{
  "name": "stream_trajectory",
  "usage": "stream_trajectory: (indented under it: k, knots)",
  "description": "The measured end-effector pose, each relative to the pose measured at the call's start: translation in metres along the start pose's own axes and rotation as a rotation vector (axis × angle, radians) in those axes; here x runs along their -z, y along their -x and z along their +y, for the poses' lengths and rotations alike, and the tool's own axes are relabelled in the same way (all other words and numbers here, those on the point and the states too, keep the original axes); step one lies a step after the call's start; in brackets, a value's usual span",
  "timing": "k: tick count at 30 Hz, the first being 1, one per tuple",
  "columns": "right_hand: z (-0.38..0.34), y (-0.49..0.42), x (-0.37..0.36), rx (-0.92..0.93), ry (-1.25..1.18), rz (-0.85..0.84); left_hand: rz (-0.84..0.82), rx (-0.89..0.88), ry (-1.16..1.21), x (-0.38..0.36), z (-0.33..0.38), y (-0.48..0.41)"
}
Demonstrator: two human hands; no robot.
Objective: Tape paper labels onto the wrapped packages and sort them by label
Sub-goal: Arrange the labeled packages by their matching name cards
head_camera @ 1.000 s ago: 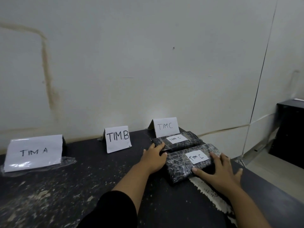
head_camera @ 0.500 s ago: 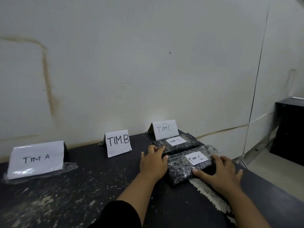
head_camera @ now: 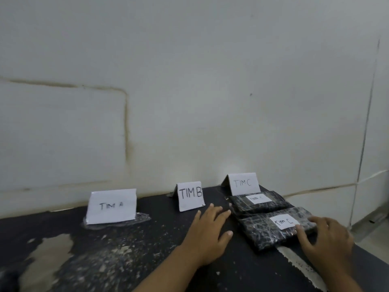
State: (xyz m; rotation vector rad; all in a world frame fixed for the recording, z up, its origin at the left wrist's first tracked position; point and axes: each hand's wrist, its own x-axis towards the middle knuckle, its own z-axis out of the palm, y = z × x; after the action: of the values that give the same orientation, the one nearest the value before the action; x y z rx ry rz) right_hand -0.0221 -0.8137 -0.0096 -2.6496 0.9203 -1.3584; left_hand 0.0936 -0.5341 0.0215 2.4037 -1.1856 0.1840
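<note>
A: Step? We call it sorting: near package (head_camera: 260,231) and far package (head_camera: 271,205) lie side by side, lower right, before the TIM C sign (head_camera: 244,183).
B: Hands?
A: Left hand (head_camera: 207,233) flat on the table (head_camera: 126,251), fingers spread, holding nothing, just left of them. Right hand (head_camera: 326,239) rests on the near package's right end, fingers loosely bent; no clear grip.
B: Next we'd guess: release, fetch a package for the TIM A sign (head_camera: 112,205) or TIM B sign (head_camera: 190,196).
</note>
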Motion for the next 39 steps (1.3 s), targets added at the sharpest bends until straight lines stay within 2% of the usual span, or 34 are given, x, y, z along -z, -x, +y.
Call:
stream_trajectory:
  k: [4,7,9,15,19,22,25,29,31,33,39]
  knots:
    - [-0.011,0.014,0.002,0.212,0.013,0.110,0.114,-0.042,0.007,0.037,-0.024,0.042]
    - [-0.059,0.021,0.007,0.319,-0.079,0.195,0.219,-0.008,0.026,0.070,-0.047,0.075]
    - [-0.107,0.032,0.014,0.339,-0.209,0.174,0.275,0.033,0.067,0.089,-0.061,0.099]
    - [-0.254,0.102,0.041,0.380,-0.663,-0.213,0.404,0.168,0.216,0.141,-0.091,0.174]
    - [-0.335,0.151,0.065,0.398,-0.861,-0.471,0.520,0.264,0.213,0.179,-0.109,0.227]
    - [-0.382,0.189,0.089,0.512,-0.975,-0.596,0.560,0.375,0.165,0.204,-0.130,0.276]
    - [-0.410,0.227,0.105,0.657,-0.950,-0.681,0.520,0.605,0.081,0.219,-0.156,0.324]
    - [-0.418,0.259,0.103,0.855,-0.690,-0.752,0.425,0.856,0.156,0.212,-0.178,0.362]
    - [-0.415,0.259,0.098,0.868,-0.652,-0.821,0.368,0.894,0.212,0.203,-0.183,0.365]
    - [-0.410,0.256,0.095,0.866,-0.657,-0.865,0.383,0.906,0.267,0.196,-0.185,0.363]
    - [-0.405,0.246,0.092,0.848,-0.714,-0.852,0.428,0.890,0.312,0.186,-0.188,0.358]
